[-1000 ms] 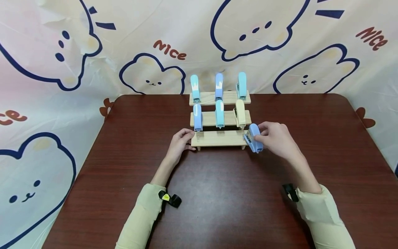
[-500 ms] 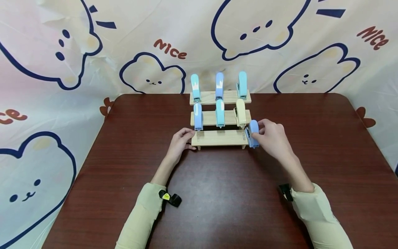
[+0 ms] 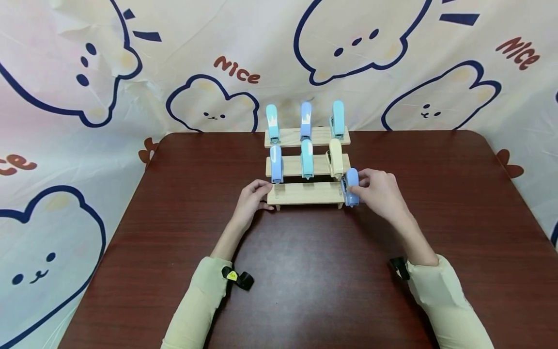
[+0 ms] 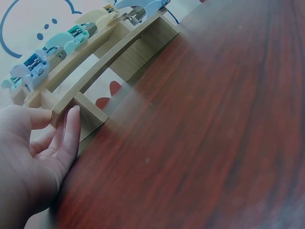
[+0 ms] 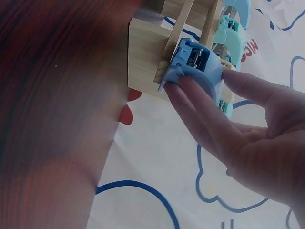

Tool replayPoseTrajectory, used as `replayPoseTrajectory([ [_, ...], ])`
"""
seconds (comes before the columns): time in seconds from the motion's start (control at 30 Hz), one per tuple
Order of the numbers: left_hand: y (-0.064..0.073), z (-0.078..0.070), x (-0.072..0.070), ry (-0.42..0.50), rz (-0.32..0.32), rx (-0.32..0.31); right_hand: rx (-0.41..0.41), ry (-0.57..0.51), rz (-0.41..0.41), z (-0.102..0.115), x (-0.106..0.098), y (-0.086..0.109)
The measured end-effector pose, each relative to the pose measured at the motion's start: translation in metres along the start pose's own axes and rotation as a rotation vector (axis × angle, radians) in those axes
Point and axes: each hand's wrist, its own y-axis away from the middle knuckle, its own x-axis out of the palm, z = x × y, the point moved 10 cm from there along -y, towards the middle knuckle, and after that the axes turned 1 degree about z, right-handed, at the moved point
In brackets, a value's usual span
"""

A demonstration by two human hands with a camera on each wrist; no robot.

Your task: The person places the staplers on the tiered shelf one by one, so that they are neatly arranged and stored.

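My right hand (image 3: 383,194) pinches a blue stapler (image 3: 352,186) between thumb and fingers, at the right end of the lowest board (image 3: 307,194) of a three-step wooden rack. The right wrist view shows this stapler (image 5: 202,67) at the board's end, thumb on one side and fingertips on the other. At the opposite end, my left hand (image 3: 253,201) grips the board's corner, thumb above and fingers below. The middle step bears a blue stapler (image 3: 276,164), a teal one (image 3: 307,159) and a cream one (image 3: 335,158).
On the top step stand two teal staplers, left (image 3: 272,123) and right (image 3: 338,118), with a blue stapler (image 3: 306,121) between them. The rack is near the far edge of a dark brown table (image 3: 279,271). A bear-patterned cloth (image 3: 279,43) hangs behind.
My right hand has moved left with the blue stapler, bringing it to the board's right end. The stapler has turned from slanted to nearly straight. My left hand keeps its hold.
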Motion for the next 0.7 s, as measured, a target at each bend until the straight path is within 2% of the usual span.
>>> replayPoseTrajectory([
  [0.47, 0.000, 0.003, -0.004, -0.006, -0.004, 0.003, 0.106, -0.320, 0.174, -0.033, 0.018, -0.014],
  [0.7, -0.001, 0.004, -0.001, 0.002, 0.000, 0.008, 0.087, -0.313, 0.207, -0.041, 0.018, -0.017],
])
